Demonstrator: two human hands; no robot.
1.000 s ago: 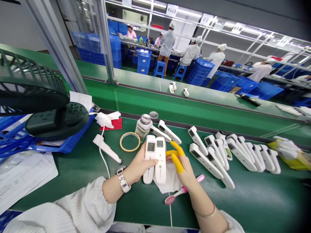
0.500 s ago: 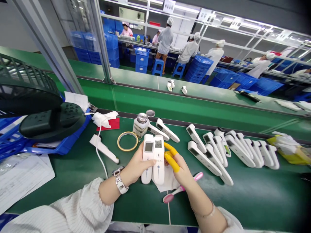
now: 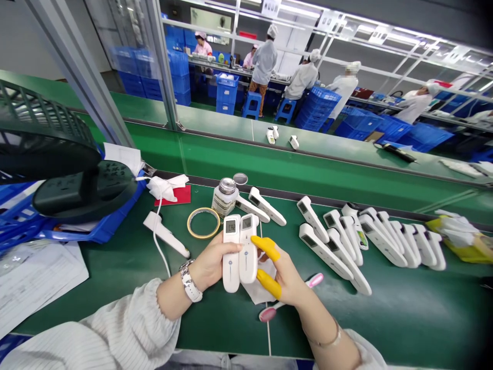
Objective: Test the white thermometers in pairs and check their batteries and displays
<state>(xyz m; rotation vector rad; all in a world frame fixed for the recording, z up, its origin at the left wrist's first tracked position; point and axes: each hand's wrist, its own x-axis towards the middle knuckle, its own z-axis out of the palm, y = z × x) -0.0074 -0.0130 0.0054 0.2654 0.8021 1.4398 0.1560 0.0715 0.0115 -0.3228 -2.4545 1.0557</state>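
My left hand [image 3: 210, 264] is closed round two white handheld thermometers [image 3: 239, 252] held side by side, screens facing me, just above the green bench. My right hand [image 3: 279, 275], with yellow finger cots on two fingers, touches the right thermometer from the side with its fingers curled. Under the hands lie a white cloth [image 3: 256, 293] and a pink toothbrush [image 3: 288, 298]. A silver watch sits on my left wrist.
A row of several white thermometers [image 3: 370, 241] lies to the right. Behind my hands stand a small bottle [image 3: 224, 195], a tape ring [image 3: 203, 222] and two more thermometers [image 3: 262, 205]. A black fan [image 3: 57, 169] on blue trays is at left, papers [image 3: 34, 280] near it. Workers stand beyond the conveyor.
The two thermometers have tilted up slightly and their screens now show digits. My right hand's yellow-capped fingers have spread apart, one onto the right thermometer, one lower.
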